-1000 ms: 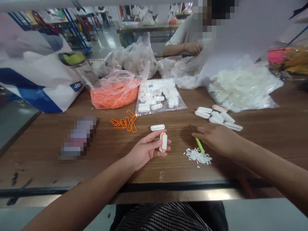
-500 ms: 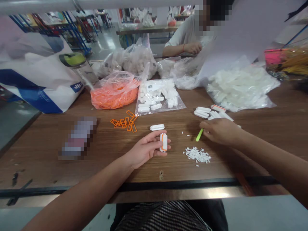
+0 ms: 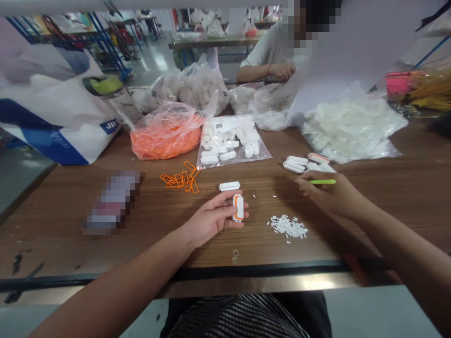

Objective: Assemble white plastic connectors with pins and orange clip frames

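Note:
My left hand (image 3: 211,218) rests palm up on the wooden table, its fingers curled around a white plastic tag with an orange frame (image 3: 238,208). Just above my fingers lies a white plastic tag without a frame (image 3: 229,186), not touching them. My right hand (image 3: 329,195) pinches a slim lime-green stick (image 3: 322,181) between its fingers. Below that hand lies a small pile of tiny white pegs (image 3: 288,226). A group of white tags (image 3: 295,164) lies beyond it, partly hidden by my fingers.
Loose orange frames (image 3: 179,181) lie on the table. Behind them stand a bag of orange frames (image 3: 165,138) and bags of white parts (image 3: 229,143). A pixelated object (image 3: 112,202) lies at the left. A co-worker's hand (image 3: 283,70) rests across the table.
My right hand has lifted the green stick and turned it level, moving up and left, away from the peg pile. My left hand and its tag have barely moved.

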`<state>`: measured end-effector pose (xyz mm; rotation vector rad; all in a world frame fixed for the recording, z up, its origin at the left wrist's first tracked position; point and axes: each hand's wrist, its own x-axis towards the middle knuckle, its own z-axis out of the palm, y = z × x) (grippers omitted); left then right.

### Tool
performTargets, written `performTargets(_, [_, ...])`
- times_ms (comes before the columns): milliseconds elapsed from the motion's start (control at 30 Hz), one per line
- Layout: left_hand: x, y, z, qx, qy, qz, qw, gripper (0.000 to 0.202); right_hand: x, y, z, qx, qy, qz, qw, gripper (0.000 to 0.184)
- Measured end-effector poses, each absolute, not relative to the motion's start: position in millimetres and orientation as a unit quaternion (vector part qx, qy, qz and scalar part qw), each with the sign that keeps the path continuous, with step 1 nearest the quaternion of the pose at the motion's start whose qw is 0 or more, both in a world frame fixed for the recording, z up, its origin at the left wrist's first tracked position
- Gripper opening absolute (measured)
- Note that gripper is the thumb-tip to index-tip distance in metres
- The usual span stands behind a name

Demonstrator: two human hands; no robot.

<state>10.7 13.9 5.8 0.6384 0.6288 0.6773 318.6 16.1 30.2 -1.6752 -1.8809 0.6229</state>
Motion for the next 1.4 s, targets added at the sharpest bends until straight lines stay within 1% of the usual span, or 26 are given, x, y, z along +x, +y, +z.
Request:
performTargets(67, [10, 14, 5, 0.303, 0.291, 0.324, 0.847, 0.038, 304, 6, 31, -0.629, -0.623, 0.309, 0.349, 0.035])
performTargets(133, [10, 13, 5, 0.301, 0.289, 0.327, 0.848, 0.038, 284, -7, 32, -0.587, -0.563, 0.397, 0.426, 0.04])
performTargets(200, [10, 13, 5, 0.296, 0.291, 0.331, 0.847, 0.037, 261, -20, 32, -0.541, -0.543, 0.461, 0.447, 0.048])
performTargets(300, [11, 12, 7, 0.287, 0.293, 0.338, 0.847, 0.036, 232, -35, 30, -0.488, -0.531, 0.512, 0.468, 0.042])
performTargets(367, [11, 11, 8, 0.283, 0.294, 0.34, 0.847, 0.034, 220, -39, 29, -0.478, -0.533, 0.507, 0.48, 0.038])
performTargets(600, [12, 10, 7, 0.272, 0.291, 0.331, 0.856, 0.031, 213, -37, 25, -0.491, -0.536, 0.469, 0.5, 0.039])
performTargets(767, [11, 10, 8, 0.273, 0.294, 0.327, 0.855, 0.033, 213, -36, 21, -0.48, -0.55, 0.468, 0.498, 0.039])
performTargets(900, [11, 10, 7, 0.269, 0.291, 0.328, 0.857, 0.031, 211, -35, 18, -0.486, -0.555, 0.48, 0.474, 0.039])
performTargets(1033, [11, 10, 5, 0.269, 0.28, 0.33, 0.861, 0.035, 212, -35, 21, -0.488, -0.56, 0.472, 0.475, 0.039])
performTargets(1233, [14, 10, 4, 0.297, 0.294, 0.337, 0.844, 0.04, 214, -36, 25, -0.473, -0.548, 0.465, 0.51, 0.037])
performTargets(1400, [15, 8, 6, 0.319, 0.306, 0.338, 0.831, 0.041, 213, -37, 20, -0.463, -0.572, 0.46, 0.496, 0.036])
